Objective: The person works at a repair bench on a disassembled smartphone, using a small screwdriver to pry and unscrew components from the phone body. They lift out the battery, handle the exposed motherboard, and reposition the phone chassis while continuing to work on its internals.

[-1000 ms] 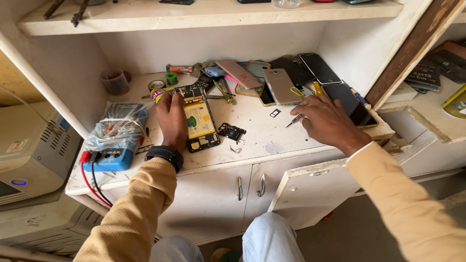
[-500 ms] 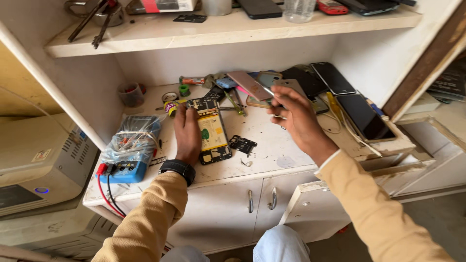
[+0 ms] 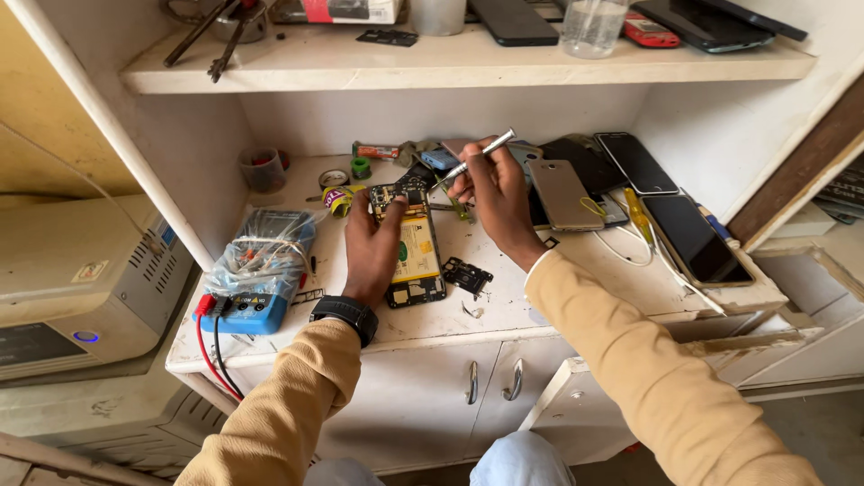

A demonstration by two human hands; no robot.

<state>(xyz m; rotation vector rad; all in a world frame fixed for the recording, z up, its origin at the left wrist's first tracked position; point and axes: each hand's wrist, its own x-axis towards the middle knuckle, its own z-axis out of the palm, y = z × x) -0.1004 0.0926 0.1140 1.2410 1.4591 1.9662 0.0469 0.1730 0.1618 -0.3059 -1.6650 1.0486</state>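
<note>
At the centre of the frame, the left hand (image 3: 372,255) presses flat on the opened phone (image 3: 413,252) on the white worktop (image 3: 558,288); the right hand (image 3: 493,193) grasps a thin screwdriver (image 3: 481,154) over its top edge

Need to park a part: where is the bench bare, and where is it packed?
Bare patches: the front strip between the opened phone and the cable, and a narrow strip beside the meter. Crowded: the back, where the right hand works a screwdriver, and the stacked phones.

Opened phone (image 3: 416,256) lies right of multimeter (image 3: 256,274), perhaps touching neither.
</note>
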